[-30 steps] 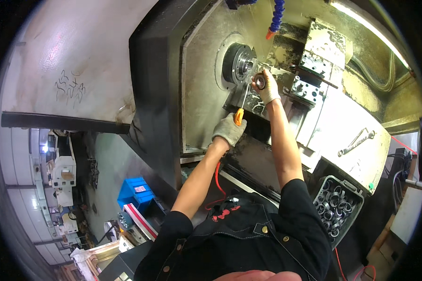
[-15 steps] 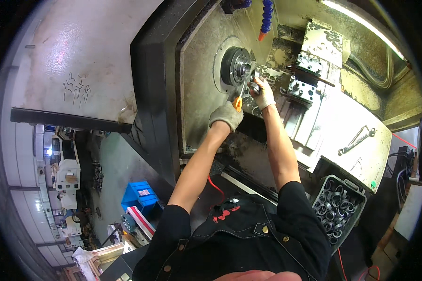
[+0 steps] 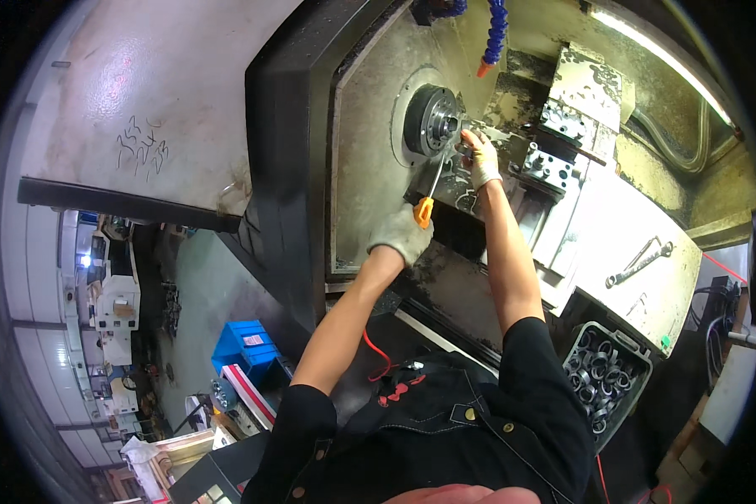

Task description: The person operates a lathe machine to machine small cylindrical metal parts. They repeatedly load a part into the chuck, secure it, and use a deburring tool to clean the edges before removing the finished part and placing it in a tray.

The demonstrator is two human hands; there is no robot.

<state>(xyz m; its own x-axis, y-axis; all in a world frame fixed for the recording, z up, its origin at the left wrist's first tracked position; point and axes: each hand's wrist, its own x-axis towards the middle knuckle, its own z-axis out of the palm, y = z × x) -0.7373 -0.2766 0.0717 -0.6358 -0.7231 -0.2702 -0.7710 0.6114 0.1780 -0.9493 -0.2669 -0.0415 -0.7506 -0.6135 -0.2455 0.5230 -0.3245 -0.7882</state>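
My left hand (image 3: 403,233), in a grey work glove, is closed round the orange handle of what looks like an air blow gun (image 3: 423,212). Its long thin metal tube reaches up toward the round machine chuck (image 3: 429,120). A shiny stub (image 3: 450,124) sticks out of the chuck's middle. Just right of the chuck, my right hand (image 3: 484,158) has a pale glove with bare-looking fingertips. Its fingers are bent around a small dark metal ring (image 3: 463,149), mostly hidden by them and apart from the chuck.
A crate (image 3: 644,380) of metal rings stands at lower right. Wrenches (image 3: 640,264) lie on the pale machine cover (image 3: 659,231). Tool blocks (image 3: 549,161) sit right of my right hand. A blue coolant hose (image 3: 496,34) hangs above; a blue bin (image 3: 248,349) is at lower left.
My left hand has drawn slightly down, showing more of the metal tube. My right hand has moved a little right and turned, its fingers pointing higher. The view has shifted slightly.
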